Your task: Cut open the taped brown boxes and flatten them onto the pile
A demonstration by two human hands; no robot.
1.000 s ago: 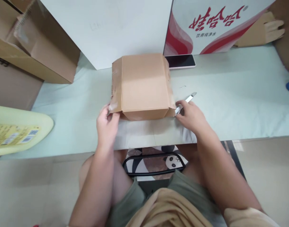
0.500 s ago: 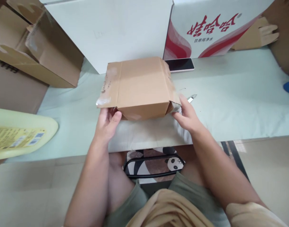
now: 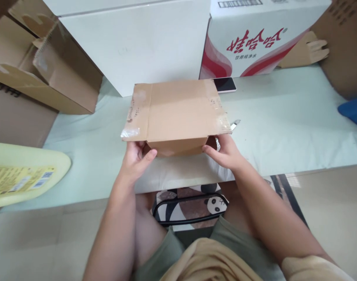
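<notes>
A brown box [image 3: 178, 113] sat on the pale green cloth [image 3: 283, 125], close to the front edge, with a flap spread out on each side. The left hand [image 3: 135, 159] had hold of its front left corner, thumb on the front and fingers partly curled under the flap. The right hand [image 3: 225, 154] held the front right corner the same way, its fingers mostly hidden. A shiny blade [image 3: 235, 124] poked out past the right flap; I could not tell if that hand held its other end. A phone [image 3: 225, 84] lay behind the box, near a big white box [image 3: 155, 50]. A yellow-green bottle [image 3: 29, 173] was far to the left.
</notes>
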